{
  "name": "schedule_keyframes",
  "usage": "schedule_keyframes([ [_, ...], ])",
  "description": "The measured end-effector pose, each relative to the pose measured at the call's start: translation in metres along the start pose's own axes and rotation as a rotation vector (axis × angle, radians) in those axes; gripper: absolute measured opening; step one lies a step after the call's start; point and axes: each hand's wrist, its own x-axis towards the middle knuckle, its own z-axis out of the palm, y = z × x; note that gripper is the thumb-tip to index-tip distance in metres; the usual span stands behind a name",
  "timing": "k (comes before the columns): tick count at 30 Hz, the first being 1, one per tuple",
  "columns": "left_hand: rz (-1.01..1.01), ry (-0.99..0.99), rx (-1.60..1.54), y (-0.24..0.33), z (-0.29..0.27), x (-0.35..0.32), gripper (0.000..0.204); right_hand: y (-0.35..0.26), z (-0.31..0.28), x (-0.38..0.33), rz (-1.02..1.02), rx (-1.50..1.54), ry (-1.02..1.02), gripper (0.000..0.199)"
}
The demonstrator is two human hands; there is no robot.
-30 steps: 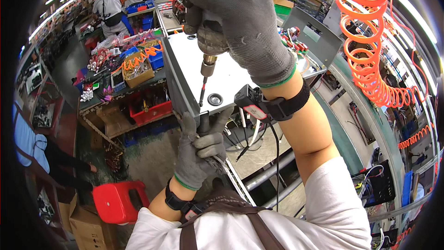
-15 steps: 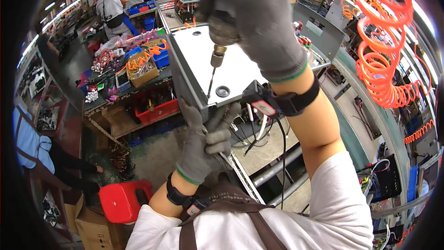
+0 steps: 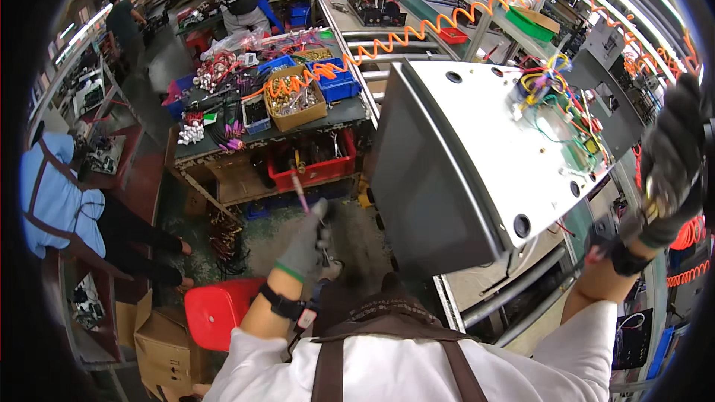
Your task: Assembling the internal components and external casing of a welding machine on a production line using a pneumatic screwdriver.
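Observation:
My left hand point(image 3: 304, 242), in a grey glove, is raised left of the metal box, its fingers closed. A thin pinkish stick point(image 3: 299, 192), blurred, stands up from these fingers; its kind is unclear. At the far right, my right hand point(image 3: 670, 152), also gloved, is closed around a power screwdriver point(image 3: 654, 201). Motion blurs the tool, and its brassy collar shows below the fingers. Between my hands sits the big box, with a dark grey side point(image 3: 428, 171) and a bright white panel point(image 3: 477, 130). Round black grommets dot the panel, and coloured wires point(image 3: 547, 89) bunch at its right.
Left of the box, a bench holds a carton of small brass parts point(image 3: 294, 104), blue bins point(image 3: 339, 82) and cables. Under it is a red crate point(image 3: 313, 167). A red stool point(image 3: 220, 313) stands at lower left. Orange coiled hose point(image 3: 439, 26) crosses behind. Other people work nearby.
My right hand and the screwdriver have swung away from the panel's corner to the far right. My left hand has let go of the box's corner and dropped left. The view has shifted.

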Motion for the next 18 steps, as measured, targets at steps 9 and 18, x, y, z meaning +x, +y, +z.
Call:
schedule_keyframes([
  [9, 0.068, 0.044, -0.067, 0.092, -0.051, 0.181, 0.018, -0.040, -0.071, -0.128, -0.065, -0.313, 0.502, 0.039],
  [18, 0.361, 0.182, 0.650, 0.210, -0.097, 0.399, 0.010, 0.041, -0.003, -0.164, -0.238, -0.384, 0.940, 0.035],
])
